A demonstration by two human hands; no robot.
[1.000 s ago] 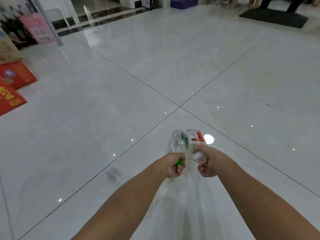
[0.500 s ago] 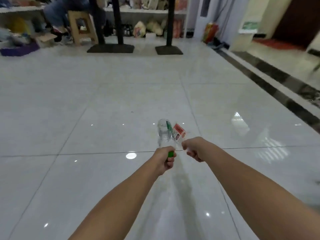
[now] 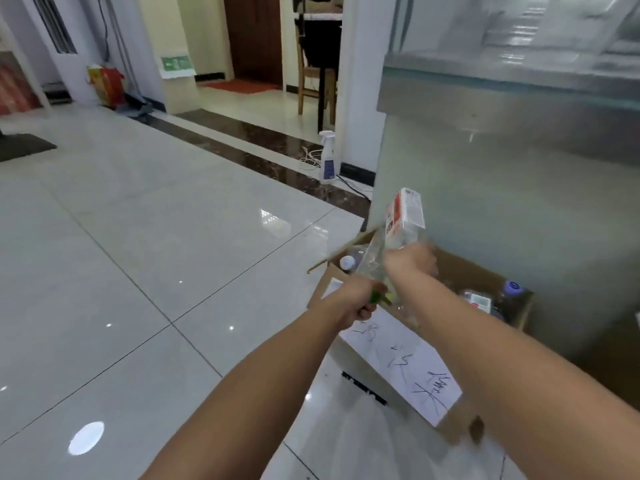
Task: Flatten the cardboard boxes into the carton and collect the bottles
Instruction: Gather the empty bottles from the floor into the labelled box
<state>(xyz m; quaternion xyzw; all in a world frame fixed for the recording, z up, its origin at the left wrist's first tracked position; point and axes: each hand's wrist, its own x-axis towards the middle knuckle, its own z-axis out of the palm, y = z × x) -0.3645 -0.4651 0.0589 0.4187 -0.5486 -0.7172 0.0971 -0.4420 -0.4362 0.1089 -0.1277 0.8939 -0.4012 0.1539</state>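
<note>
Both hands grip empty bottles over the open carton.

Fingers of the left hand (image 3: 360,301) are wrapped around the green-capped neck of a clear bottle (image 3: 372,263); the right hand (image 3: 410,259) is clenched on a red-and-white-labelled bottle (image 3: 405,216) that tilts upward. Below them stands the cardboard carton (image 3: 460,268), with more bottles lying inside and a handwritten white sheet (image 3: 401,362) on its near side, against a grey cabinet (image 3: 502,188).

Glossy white tiled floor (image 3: 145,244), dark marble border strip (image 3: 263,147), wooden chair (image 3: 317,81), brown door (image 3: 256,36)
</note>
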